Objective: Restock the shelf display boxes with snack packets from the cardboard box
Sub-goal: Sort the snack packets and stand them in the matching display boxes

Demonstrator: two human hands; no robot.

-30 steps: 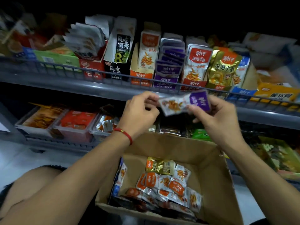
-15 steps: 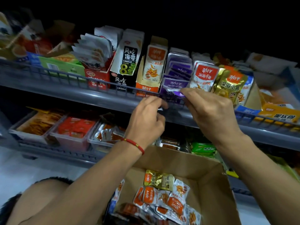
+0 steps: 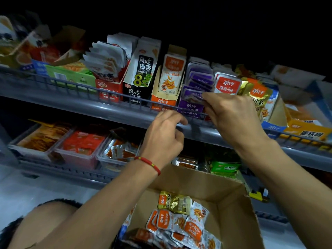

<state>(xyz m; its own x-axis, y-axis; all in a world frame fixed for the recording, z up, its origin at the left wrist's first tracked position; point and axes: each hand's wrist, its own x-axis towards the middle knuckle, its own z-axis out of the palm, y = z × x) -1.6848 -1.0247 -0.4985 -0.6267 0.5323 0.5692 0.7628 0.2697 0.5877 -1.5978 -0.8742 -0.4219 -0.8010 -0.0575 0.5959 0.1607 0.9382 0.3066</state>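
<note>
Two hands up at the upper shelf rail (image 3: pixel 107 103). Left hand (image 3: pixel 164 133), at about nine o'clock from the right, loosely curled, holding nothing visible, hanging just under the rail. Right hand (image 3: pixel 231 114) pinching a purple packet (image 3: pixel 193 97), front of the purple display box (image 3: pixel 191 107), not yet let go. Purple row looking nearly full. Plenty left: orange and gold packets heaped in the cardboard box (image 3: pixel 233 212) at six o'clock. Tight between neighbouring boxes; open room only above the rail.
</note>
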